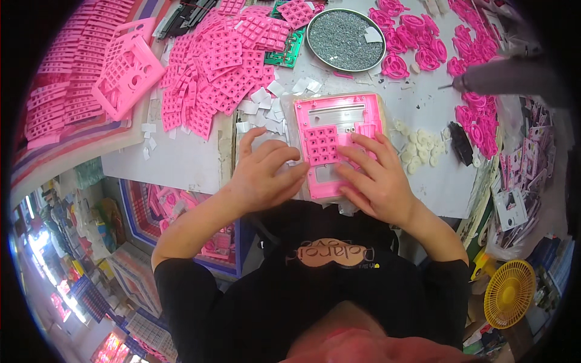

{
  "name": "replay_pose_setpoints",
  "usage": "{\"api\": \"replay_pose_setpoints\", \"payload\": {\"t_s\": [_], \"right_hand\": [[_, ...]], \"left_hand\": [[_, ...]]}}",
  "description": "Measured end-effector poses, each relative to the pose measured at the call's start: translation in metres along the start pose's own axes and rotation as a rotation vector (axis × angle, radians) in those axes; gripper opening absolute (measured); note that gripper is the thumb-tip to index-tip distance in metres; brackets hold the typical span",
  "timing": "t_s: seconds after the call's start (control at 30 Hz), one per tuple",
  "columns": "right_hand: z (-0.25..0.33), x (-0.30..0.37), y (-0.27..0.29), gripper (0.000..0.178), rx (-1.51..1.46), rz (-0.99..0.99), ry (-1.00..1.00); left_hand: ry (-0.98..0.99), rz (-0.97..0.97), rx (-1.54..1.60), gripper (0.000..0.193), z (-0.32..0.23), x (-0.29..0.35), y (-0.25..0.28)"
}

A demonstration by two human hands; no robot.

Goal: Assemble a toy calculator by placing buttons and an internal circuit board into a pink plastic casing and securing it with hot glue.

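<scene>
A pink rectangular plastic housing (324, 190) lies in front of me on a padded, plastic-wrapped block. A pink keypad piece (322, 144) with rows of small square holes sits inside it, left of the middle. My right hand (376, 176) rests over the housing's right side, fingers spread, their tips by the keypad's right edge and the inner parts. At the left edge hovers my left hand (266, 172), its fingers bent and apart, the outer one raised. Its thumb is mostly hidden, and I see nothing held.
Loose pink keypads (218, 66) and white paper bits (266, 103) lie left. Beyond the housing stands a round tray of screws (345, 39). Pink ring-shaped parts (411, 36), cream discs (420, 145) and a hanging electric screwdriver (502, 81) are at right. A pink casing (128, 69) lies far left.
</scene>
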State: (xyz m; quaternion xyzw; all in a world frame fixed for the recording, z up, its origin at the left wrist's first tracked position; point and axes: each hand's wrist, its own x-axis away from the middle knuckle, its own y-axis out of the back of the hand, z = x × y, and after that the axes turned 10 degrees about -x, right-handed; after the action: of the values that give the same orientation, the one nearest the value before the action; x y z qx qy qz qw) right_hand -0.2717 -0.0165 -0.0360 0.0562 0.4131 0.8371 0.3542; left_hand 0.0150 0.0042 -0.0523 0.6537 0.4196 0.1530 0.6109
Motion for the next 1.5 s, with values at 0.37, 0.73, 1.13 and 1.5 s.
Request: {"api": "replay_pose_setpoints", "payload": {"t_s": [0.37, 0.73, 1.13, 1.5], "right_hand": [[0.006, -0.011, -0.011, 0.042, 0.024, 0.018, -0.003], [0.001, -0.007, -0.014, 0.045, -0.009, -0.008, 0.016], [-0.004, -0.003, -0.015, 0.041, -0.058, -0.036, 0.014], [0.003, -0.005, -0.014, 0.043, -0.027, -0.013, 0.012]], "left_hand": [[-0.118, 0.098, 0.068, 0.026, 0.015, -0.033, 0.016], [0.698, 0.115, -0.232, 0.032, 0.203, -0.178, 0.024], [0.868, 0.091, 0.495, 0.02, 0.235, -0.202, 0.001], [0.618, -0.828, 0.951, 0.015, 0.278, -0.161, 0.076]]}}
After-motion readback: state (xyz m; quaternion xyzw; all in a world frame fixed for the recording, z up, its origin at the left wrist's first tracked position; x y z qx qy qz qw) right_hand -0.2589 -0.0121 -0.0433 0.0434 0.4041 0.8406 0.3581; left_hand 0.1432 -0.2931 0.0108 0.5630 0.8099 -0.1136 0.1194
